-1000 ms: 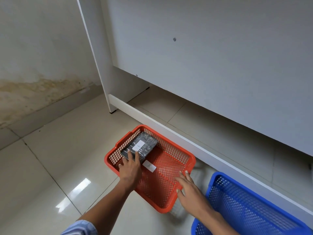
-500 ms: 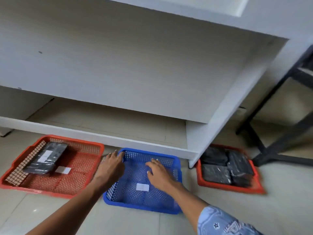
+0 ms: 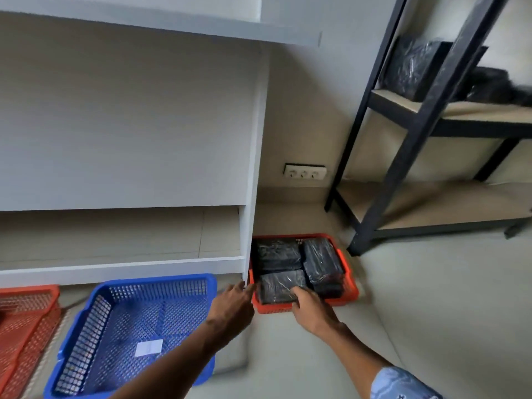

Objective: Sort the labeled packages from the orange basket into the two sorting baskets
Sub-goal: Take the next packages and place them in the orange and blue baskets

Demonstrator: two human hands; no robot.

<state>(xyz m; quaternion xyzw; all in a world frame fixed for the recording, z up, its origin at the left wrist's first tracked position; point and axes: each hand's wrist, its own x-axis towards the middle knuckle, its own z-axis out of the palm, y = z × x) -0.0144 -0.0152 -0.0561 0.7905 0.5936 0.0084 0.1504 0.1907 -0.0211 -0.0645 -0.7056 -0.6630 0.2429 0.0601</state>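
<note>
An orange basket (image 3: 349, 286) on the floor right of the white desk holds several black wrapped packages (image 3: 321, 259). My right hand (image 3: 309, 308) rests on the near edge of the front package (image 3: 280, 286), fingers spread, not closed around it. My left hand (image 3: 231, 308) hovers just left of that basket, fingers apart and holding nothing. A blue sorting basket (image 3: 72, 335) with only a white label (image 3: 149, 348) inside lies at the lower left. The edge of an orange-red sorting basket (image 3: 26, 326) shows at the far left.
The white desk's side panel (image 3: 253, 174) stands right beside the orange basket. A black metal shelf rack (image 3: 414, 139) with black packages on it stands at the right. A wall socket strip (image 3: 305, 171) sits low on the wall behind.
My view has swung right from the orange-red basket past the blue one. Both hands have moved from the blue basket to the orange basket of packages.
</note>
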